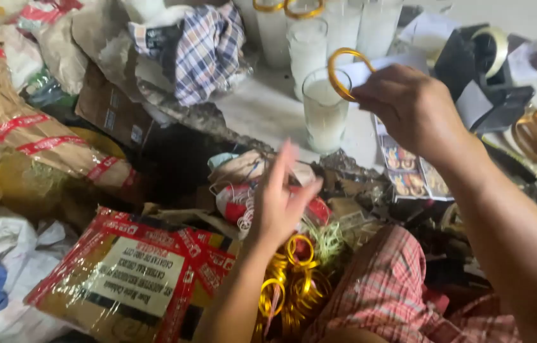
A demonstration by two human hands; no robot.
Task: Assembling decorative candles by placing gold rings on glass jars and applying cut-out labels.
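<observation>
A taped cardboard parcel (132,279) is seen at the lower left, beside white cloth (14,244), and brown paper bundles (33,143) are piled above it. A checked cloth (208,51) is heaped at the top, left of a row of white cylinders (310,38). A checked garment (386,289) is spread at the lower centre. The right hand (411,108) is raised at upper right, and a golden bangle (343,71) is pinched in its fingertips just over the nearest cylinder (326,114). The left hand (281,200) is blurred, with its fingers loosely spread, above a heap of golden bangles (294,282); nothing is seen held in it.
</observation>
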